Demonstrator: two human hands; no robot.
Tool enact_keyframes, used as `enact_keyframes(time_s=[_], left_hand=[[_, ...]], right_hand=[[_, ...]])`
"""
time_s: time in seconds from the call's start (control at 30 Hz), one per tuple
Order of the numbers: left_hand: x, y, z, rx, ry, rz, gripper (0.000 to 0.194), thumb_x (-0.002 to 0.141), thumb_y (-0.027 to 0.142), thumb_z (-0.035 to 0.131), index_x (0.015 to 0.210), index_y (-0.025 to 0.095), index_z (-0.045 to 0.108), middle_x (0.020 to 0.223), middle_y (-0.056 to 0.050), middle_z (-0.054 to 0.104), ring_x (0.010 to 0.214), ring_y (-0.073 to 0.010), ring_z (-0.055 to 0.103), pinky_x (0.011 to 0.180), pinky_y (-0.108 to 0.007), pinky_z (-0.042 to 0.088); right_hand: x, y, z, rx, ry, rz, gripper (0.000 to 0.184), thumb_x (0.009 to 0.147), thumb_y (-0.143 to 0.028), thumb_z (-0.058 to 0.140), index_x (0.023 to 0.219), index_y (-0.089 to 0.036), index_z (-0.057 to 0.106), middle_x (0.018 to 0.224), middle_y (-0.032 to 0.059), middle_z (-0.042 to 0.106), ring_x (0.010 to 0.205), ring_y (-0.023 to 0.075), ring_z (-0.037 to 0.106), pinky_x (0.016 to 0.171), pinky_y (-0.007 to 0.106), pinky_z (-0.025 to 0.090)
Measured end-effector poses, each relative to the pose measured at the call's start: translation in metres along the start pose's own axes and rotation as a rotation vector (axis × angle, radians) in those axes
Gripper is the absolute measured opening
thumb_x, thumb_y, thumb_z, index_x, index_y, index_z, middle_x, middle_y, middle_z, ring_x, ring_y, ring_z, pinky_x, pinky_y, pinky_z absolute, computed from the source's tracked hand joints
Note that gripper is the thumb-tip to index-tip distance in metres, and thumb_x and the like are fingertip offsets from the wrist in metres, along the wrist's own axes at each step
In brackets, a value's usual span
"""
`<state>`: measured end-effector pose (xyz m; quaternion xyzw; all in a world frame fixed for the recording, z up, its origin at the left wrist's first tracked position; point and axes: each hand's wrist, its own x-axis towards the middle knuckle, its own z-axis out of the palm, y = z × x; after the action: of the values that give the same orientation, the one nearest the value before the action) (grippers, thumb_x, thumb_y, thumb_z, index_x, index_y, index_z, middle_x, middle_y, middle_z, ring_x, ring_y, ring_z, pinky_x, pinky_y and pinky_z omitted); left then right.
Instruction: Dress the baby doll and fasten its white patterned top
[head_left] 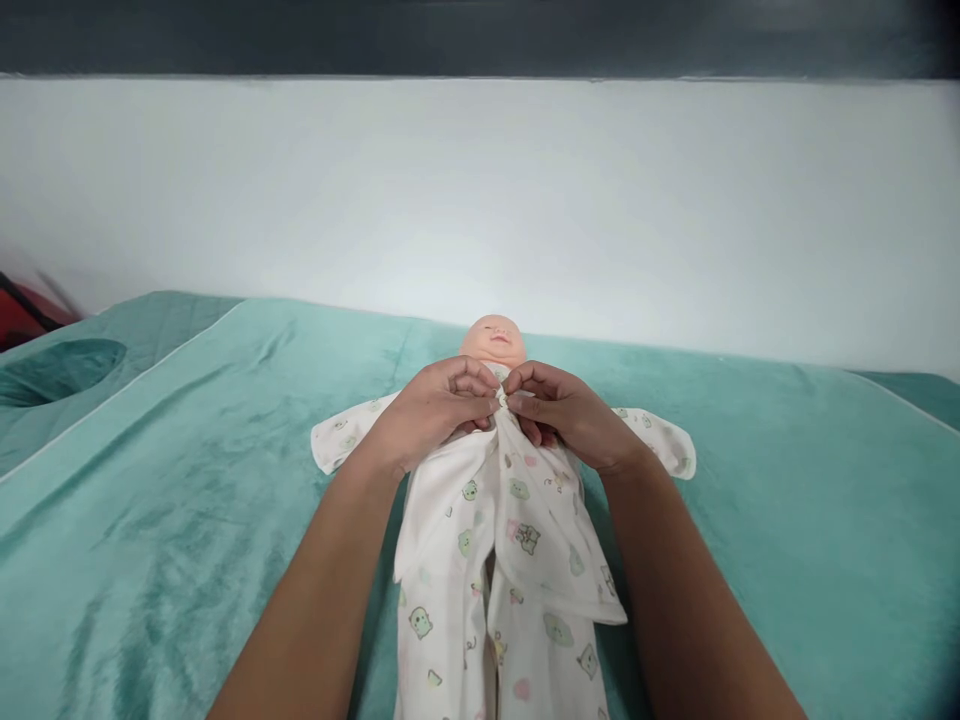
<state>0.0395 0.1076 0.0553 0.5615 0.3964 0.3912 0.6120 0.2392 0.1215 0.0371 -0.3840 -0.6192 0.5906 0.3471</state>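
A baby doll (495,340) lies on its back with its head toward the wall. It wears a white baby shirt (525,510) printed with green and pink animals, and matching pants (442,650). My left hand (446,405) pinches the shirt's front edge at the chest, just below the doll's chin. Close against it, my right hand (559,405) pinches the other side of the same front edge. The cloth is gathered and raised between my fingertips; any fastener there is too small to make out. Below my hands the shirt front hangs apart over the pants.
A teal padded cover (225,480) lies under the doll, with a face hole (60,370) at the far left. A white wall (480,190) stands behind. Something red and black (26,310) shows at the left edge. Both shirt sleeves stretch out sideways.
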Motion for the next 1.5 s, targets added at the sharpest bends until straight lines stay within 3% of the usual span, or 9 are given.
enact_keyframes(time_s=[0.37,0.5,0.63,0.7,0.87,1.0,1.2,1.3,1.5], left_hand=[[-0.012,0.014,-0.016,0.324,-0.085,-0.037,0.021,0.081,0.039,0.069,0.082,0.019,0.063,0.076,0.000,0.066,0.064,-0.0109,0.054,0.060,-0.023,0.041],[-0.028,0.029,-0.028,0.485,-0.307,-0.048,0.018,0.086,0.039,0.061,0.084,0.022,0.069,0.083,-0.001,0.068,0.070,-0.0132,0.060,0.059,-0.022,0.042],[-0.041,0.043,-0.032,0.460,-0.583,-0.144,0.023,0.088,0.038,0.056,0.097,0.026,0.073,0.095,-0.005,0.073,0.069,-0.0158,0.066,0.055,-0.023,0.046],[-0.042,0.044,-0.032,0.478,-0.587,-0.167,0.022,0.088,0.038,0.057,0.097,0.026,0.073,0.094,-0.005,0.074,0.068,-0.0159,0.066,0.054,-0.022,0.047],[-0.036,0.036,-0.024,0.493,-0.430,-0.155,0.018,0.080,0.035,0.064,0.093,0.027,0.074,0.087,-0.003,0.073,0.069,-0.0176,0.067,0.052,-0.022,0.045],[-0.031,0.031,-0.012,0.500,-0.384,-0.109,0.014,0.078,0.033,0.062,0.085,0.026,0.071,0.081,-0.002,0.070,0.066,-0.0179,0.065,0.050,-0.023,0.043],[-0.030,0.026,0.004,0.635,-0.258,0.000,0.012,0.076,0.034,0.064,0.071,0.024,0.065,0.064,0.002,0.059,0.054,-0.0129,0.050,0.044,-0.024,0.030],[-0.032,0.026,0.006,0.630,-0.261,0.019,0.016,0.079,0.036,0.063,0.071,0.023,0.066,0.065,0.001,0.059,0.057,-0.0135,0.052,0.047,-0.024,0.032],[-0.033,0.029,0.000,0.330,-0.354,-0.005,0.012,0.084,0.031,0.064,0.080,0.019,0.064,0.074,-0.001,0.066,0.071,-0.0144,0.064,0.067,-0.026,0.050]], right_hand=[[-0.003,-0.009,0.001,-0.083,0.056,0.044,0.032,0.087,-0.052,0.062,0.083,-0.020,0.058,0.058,-0.0028,0.058,0.051,0.0101,0.053,0.048,0.022,0.037],[-0.017,-0.031,0.010,-0.395,0.018,0.124,0.041,0.085,-0.058,0.060,0.071,-0.020,0.057,0.060,0.0009,0.062,0.052,0.0131,0.056,0.051,0.026,0.040],[-0.035,-0.047,0.029,-0.745,0.021,0.152,0.043,0.078,-0.059,0.067,0.062,-0.021,0.053,0.058,0.0013,0.058,0.046,0.0105,0.041,0.042,0.029,0.026],[-0.042,-0.049,0.037,-0.846,0.053,0.142,0.042,0.076,-0.053,0.070,0.059,-0.021,0.048,0.056,0.0007,0.053,0.045,0.0094,0.033,0.041,0.030,0.020],[-0.049,-0.048,0.044,-0.971,0.016,0.121,0.036,0.079,-0.026,0.060,0.055,-0.019,0.035,0.050,-0.0003,0.043,0.043,0.0080,0.026,0.042,0.030,0.014],[-0.047,-0.053,0.034,-0.866,-0.072,0.171,0.035,0.084,-0.029,0.056,0.054,-0.020,0.040,0.051,0.0004,0.048,0.042,0.0081,0.032,0.041,0.029,0.018],[-0.041,-0.050,0.012,-0.518,-0.276,0.243,0.028,0.087,-0.043,0.060,0.072,-0.020,0.065,0.071,0.0046,0.069,0.066,0.0187,0.065,0.054,0.028,0.044],[-0.042,-0.039,0.009,-0.373,-0.248,0.203,0.033,0.086,-0.049,0.063,0.071,-0.019,0.062,0.063,0.0023,0.065,0.062,0.0163,0.064,0.056,0.026,0.046],[-0.045,-0.021,0.020,-0.157,-0.122,0.086,0.043,0.088,-0.054,0.059,0.064,-0.018,0.057,0.046,-0.0038,0.051,0.041,0.0091,0.049,0.043,0.021,0.038]])
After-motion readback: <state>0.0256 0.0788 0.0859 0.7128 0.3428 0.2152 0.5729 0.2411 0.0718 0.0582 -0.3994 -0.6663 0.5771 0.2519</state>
